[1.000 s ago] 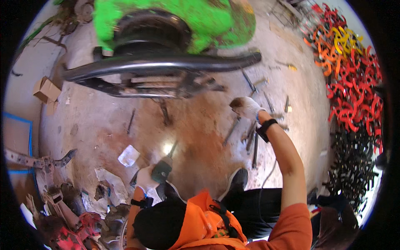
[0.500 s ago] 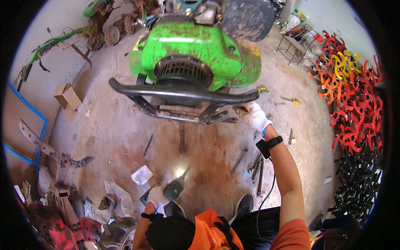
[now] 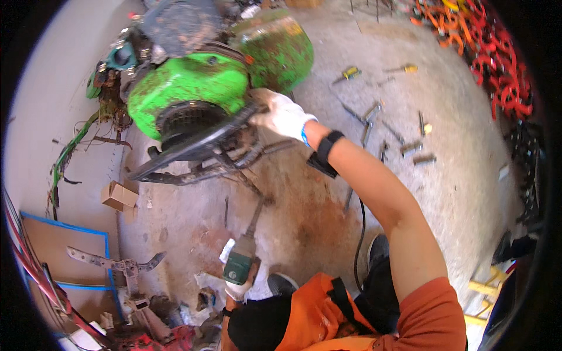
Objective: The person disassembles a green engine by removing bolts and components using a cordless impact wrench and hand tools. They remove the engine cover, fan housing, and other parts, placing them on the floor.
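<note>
A green engine-powered machine [image 3: 193, 88], streaked with dirt, has a black front bumper bar [image 3: 193, 146]. At the right end of that bar is my right hand [image 3: 284, 117] in a white glove, its fingers closed around the bar, partly hidden behind it. Low in the view, my gloved left hand [image 3: 243, 286] grips a dark green power drill [image 3: 240, 260]. Its long shaft points up and away toward the bumper's underside. Whether the tip touches anything there, I cannot tell.
Several sockets [image 3: 411, 148], rods and yellow-handled screwdrivers [image 3: 349, 74] lie on the concrete floor to the right. Red and orange curved blades [image 3: 492, 64] are piled at far right. A cardboard box [image 3: 119, 196] and rusty metal parts [image 3: 132, 266] stand at left.
My view has swung, so the machine sits further left. My right hand has closed on the bumper's end. The drill has come up and forward, with its shaft nearer the machine.
</note>
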`<action>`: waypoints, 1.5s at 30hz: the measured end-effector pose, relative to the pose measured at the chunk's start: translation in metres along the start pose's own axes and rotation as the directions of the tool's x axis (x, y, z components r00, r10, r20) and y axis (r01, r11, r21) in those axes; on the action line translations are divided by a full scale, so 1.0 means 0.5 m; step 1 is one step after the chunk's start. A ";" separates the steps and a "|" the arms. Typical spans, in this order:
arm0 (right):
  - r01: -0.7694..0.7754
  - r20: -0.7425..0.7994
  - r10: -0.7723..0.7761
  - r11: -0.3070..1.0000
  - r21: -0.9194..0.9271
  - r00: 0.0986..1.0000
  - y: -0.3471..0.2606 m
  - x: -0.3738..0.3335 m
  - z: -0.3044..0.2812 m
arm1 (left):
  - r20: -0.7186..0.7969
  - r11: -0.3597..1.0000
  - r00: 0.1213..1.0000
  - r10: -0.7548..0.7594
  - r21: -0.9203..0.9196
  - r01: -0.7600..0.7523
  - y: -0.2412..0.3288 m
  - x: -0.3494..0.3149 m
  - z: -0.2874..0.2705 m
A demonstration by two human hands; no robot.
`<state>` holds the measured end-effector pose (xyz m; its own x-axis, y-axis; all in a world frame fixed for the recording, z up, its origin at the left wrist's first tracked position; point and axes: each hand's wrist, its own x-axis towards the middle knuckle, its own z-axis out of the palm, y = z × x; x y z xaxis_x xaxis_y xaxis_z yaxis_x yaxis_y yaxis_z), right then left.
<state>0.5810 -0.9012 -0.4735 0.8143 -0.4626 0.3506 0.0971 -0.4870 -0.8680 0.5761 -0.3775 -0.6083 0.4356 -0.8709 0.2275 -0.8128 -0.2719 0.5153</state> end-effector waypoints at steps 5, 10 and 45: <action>-0.006 -0.039 0.006 1.000 0.015 0.999 -0.023 0.014 -0.011 | 0.048 0.976 0.975 -0.219 0.007 0.219 0.046 -0.065 -0.078; 0.074 -0.058 -0.063 0.973 0.220 0.996 -0.050 0.042 -0.021 | 0.032 0.940 0.940 -0.340 0.047 0.338 0.101 -0.138 -0.137; -0.103 0.119 0.055 0.891 0.442 0.991 0.058 0.126 -0.117 | -0.364 0.800 0.760 -0.539 -0.505 0.325 -0.030 0.068 0.074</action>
<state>0.6016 -0.9878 -0.4562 0.8809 -0.3970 0.2576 0.2558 -0.0585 -0.9649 0.5887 -0.4180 -0.6387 0.9095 -0.3664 0.1962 -0.3130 -0.2933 0.9033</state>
